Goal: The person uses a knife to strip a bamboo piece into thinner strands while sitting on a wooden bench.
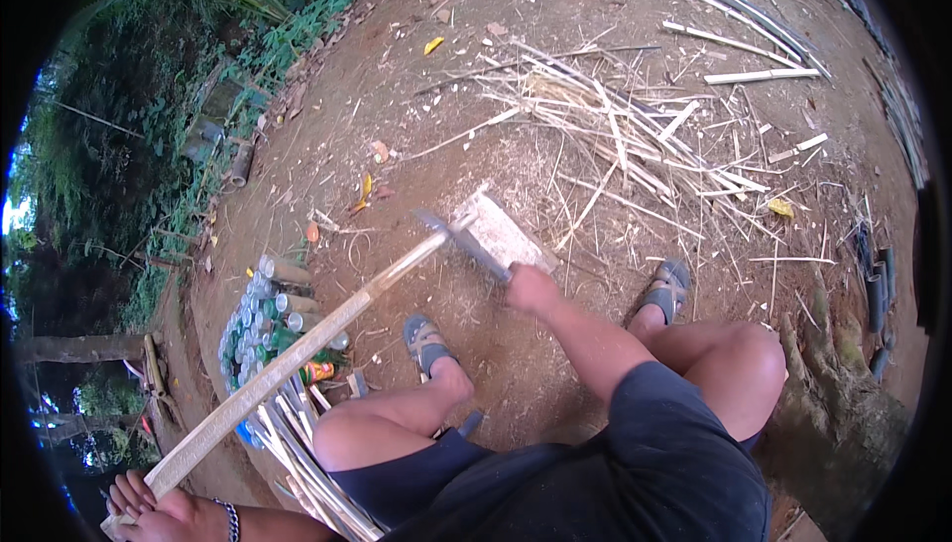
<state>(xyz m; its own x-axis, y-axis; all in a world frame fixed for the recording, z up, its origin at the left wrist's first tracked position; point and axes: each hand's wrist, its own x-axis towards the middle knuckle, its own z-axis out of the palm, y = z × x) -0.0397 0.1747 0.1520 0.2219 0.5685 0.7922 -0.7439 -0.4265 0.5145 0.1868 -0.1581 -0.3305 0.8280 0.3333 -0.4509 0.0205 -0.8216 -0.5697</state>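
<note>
A long pale bamboo strip [288,359] slants from the lower left up to the middle of the view. Wrapped round its near end is my left hand [154,507], with a chain bracelet on the wrist. My right hand [532,289] grips a machete [483,252], whose handle is mostly hidden in my fist. The blade crosses the strip close to its far end and appears to touch it. Under that end lies a flat wooden block [511,232], its top scattered with pale shavings.
Split bamboo pieces [635,135] lie heaped ahead, with longer strips [739,21] at the far right. Several bottles [263,319] stand left of my left foot. A bundle of strips [307,463] rests beside my left leg. A tree stump [843,403] is at the right.
</note>
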